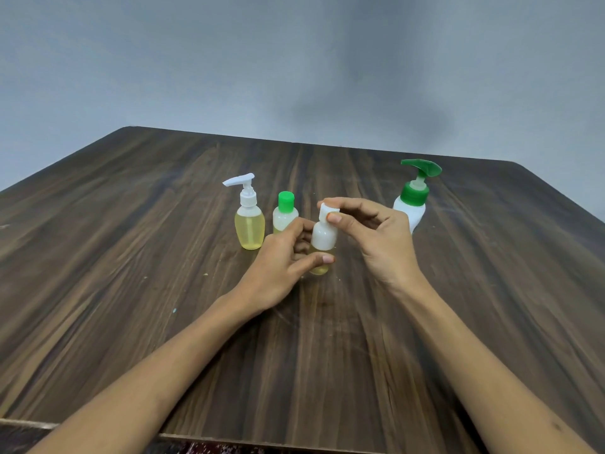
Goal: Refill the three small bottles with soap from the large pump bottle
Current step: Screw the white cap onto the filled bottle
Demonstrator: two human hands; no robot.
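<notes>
Your left hand (281, 257) grips the small white bottle (323, 237) — your right hand (370, 231) pinches its white cap (328, 212); large pump bottle (412, 204) stands apart.

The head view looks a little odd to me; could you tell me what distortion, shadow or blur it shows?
Head view: wide-angle lens bends the table edges and stretches the forearms; a soft dark shadow falls on the wall behind; hands and bottles are reasonably sharp; no strong glare on the wood.

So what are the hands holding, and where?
The left hand grips the small white-capped bottle round its lower body; the right hand pinches its white cap.
</notes>
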